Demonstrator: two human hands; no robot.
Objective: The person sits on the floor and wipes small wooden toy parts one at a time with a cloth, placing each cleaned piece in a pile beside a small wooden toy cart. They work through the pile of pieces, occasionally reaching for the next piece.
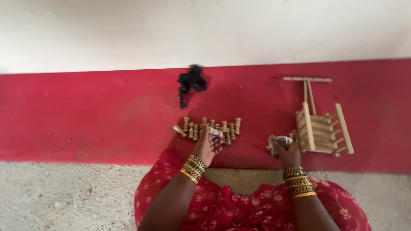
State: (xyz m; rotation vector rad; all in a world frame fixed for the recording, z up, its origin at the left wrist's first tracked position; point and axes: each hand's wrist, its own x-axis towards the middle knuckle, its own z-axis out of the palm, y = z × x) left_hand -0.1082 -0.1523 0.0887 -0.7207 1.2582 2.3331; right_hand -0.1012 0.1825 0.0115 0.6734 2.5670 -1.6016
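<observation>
Black fabric scrap [191, 83] lies on the red floor band [85, 115]. Below it, a row of turned wooden spindles [209, 128], pale and ribbed. The left hand [207, 147], palm up, has its grip loosely curled round one spindle. The right hand [287, 155] pinches crumpled white paper [280, 140] beside a slatted wooden frame [321, 128].
</observation>
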